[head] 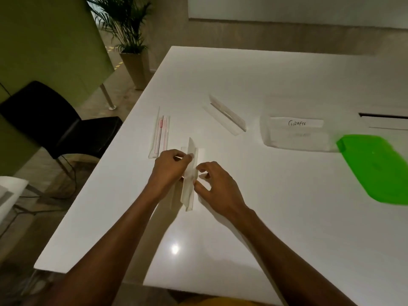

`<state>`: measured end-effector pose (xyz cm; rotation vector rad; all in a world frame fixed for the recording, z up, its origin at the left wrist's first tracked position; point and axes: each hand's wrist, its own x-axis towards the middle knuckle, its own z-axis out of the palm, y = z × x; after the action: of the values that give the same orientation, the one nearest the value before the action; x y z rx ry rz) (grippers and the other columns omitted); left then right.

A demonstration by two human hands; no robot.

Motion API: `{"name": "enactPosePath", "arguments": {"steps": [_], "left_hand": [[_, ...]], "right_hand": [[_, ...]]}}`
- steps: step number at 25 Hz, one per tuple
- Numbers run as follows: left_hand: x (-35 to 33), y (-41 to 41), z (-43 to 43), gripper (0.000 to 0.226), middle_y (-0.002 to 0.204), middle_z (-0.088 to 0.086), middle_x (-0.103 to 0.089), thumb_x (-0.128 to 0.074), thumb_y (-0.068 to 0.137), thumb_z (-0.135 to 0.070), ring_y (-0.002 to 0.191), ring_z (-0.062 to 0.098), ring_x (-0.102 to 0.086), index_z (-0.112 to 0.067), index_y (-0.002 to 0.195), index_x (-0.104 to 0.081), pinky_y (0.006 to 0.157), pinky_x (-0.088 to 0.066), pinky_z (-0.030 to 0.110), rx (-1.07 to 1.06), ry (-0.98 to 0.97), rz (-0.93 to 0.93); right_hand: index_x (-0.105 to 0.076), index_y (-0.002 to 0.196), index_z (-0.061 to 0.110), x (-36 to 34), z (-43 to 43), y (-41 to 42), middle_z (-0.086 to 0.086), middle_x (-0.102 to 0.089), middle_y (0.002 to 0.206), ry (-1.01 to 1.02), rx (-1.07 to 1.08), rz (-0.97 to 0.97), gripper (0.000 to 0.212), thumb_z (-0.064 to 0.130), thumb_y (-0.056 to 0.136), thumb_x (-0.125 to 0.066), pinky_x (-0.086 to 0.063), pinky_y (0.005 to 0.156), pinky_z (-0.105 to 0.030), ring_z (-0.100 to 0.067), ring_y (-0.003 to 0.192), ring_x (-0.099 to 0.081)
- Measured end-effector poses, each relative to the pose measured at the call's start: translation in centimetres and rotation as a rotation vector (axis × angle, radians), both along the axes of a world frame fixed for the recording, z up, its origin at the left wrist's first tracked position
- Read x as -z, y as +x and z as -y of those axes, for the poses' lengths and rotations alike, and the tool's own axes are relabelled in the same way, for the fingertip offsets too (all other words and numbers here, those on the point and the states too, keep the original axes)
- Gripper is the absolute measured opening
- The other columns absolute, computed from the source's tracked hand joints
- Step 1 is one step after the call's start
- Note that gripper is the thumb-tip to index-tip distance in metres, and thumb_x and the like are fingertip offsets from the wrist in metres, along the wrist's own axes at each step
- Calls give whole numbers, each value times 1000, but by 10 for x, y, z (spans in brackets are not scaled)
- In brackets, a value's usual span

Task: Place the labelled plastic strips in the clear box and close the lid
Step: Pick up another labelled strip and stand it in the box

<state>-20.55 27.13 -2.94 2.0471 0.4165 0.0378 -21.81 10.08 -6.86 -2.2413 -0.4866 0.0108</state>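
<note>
A long clear plastic strip (189,193) with a white paper label lies near the table's middle left. My left hand (170,168) pinches its upper part and my right hand (217,186) pinches its right edge with thumb and fingers. A second strip (160,134) with red lines lies just beyond to the left. A third strip (227,115) lies further back. The clear box (295,134) stands open at the right, with a label reading "GIRAFEE" inside. Its green lid (379,166) lies flat to the right of it.
The white table (276,217) has its left edge close to the strips. A black chair (55,122) stands left of the table, with a potted plant (132,51) behind. A dark slot (384,117) is in the table at the far right.
</note>
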Motion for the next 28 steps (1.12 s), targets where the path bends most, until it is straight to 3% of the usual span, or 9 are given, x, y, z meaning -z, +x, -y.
{"name": "enactPosePath", "arguments": {"steps": [5, 10, 12, 16, 21, 23, 25, 28], "left_hand": [[6, 1, 1, 27, 108, 5, -74, -72, 93, -29, 93, 24, -74, -12, 114, -71, 80, -63, 35, 53, 4, -40], [1, -1, -2, 13, 91, 15, -73, -67, 94, -16, 86, 33, -74, -6, 94, -74, 66, -59, 31, 50, -54, 26], [-4, 1, -2, 13, 94, 20, -73, -68, 95, -17, 89, 35, -73, -5, 93, -74, 66, -59, 33, 27, -165, 28], [-18, 6, 4, 9, 101, 9, -76, -72, 91, -16, 93, 28, -72, -9, 97, -71, 72, -60, 37, -39, -503, 11], [-25, 8, 27, 23, 104, 13, -74, -74, 89, -3, 97, 29, -71, -9, 108, -65, 76, -61, 32, -69, -968, 80], [-24, 7, 40, 25, 108, 14, -75, -75, 89, 1, 102, 29, -74, -6, 111, -68, 85, -63, 36, -103, -1072, 89], [-22, 5, 53, 23, 106, 17, -73, -77, 88, 1, 104, 32, -73, -4, 108, -66, 91, -63, 41, -136, -1161, 70], [-18, 3, 74, 22, 98, 19, -72, -79, 86, -1, 101, 32, -75, -3, 98, -61, 90, -64, 43, -162, -1262, 4]], "right_hand": [[-58, 138, 29, 6, -7, -9, 8, -65, 130, -84, 2, 55, 54, 55, 91, -55, -47, 102, -31, -12, 117, -59], [-57, 139, 32, 9, -11, -15, 11, -63, 134, -26, 13, 33, 51, 54, 93, -52, -47, 106, -35, -8, 121, -55], [-55, 137, 37, 9, -11, -19, 16, -60, 134, 186, 55, -96, 50, 59, 92, -54, -52, 103, -33, -5, 122, -57], [-53, 129, 46, -4, -2, -17, 23, -64, 126, 566, 309, -268, 54, 74, 83, -55, -59, 86, -28, -2, 111, -67], [-63, 117, 44, -13, 28, -4, 24, -71, 113, 801, 422, -323, 39, 66, 85, -56, -55, 79, -22, 9, 93, -67], [-65, 120, 35, -15, 39, -1, 12, -72, 111, 874, 413, -346, 44, 63, 87, -61, -57, 89, -31, -1, 99, -71], [-64, 122, 21, -17, 48, 3, -1, -72, 106, 944, 424, -339, 48, 53, 87, -69, -58, 96, -39, -21, 105, -74], [-65, 119, 22, -18, 66, 10, -16, -71, 114, 919, 450, -277, 41, 47, 87, -72, -57, 100, -51, -41, 110, -68]]}}
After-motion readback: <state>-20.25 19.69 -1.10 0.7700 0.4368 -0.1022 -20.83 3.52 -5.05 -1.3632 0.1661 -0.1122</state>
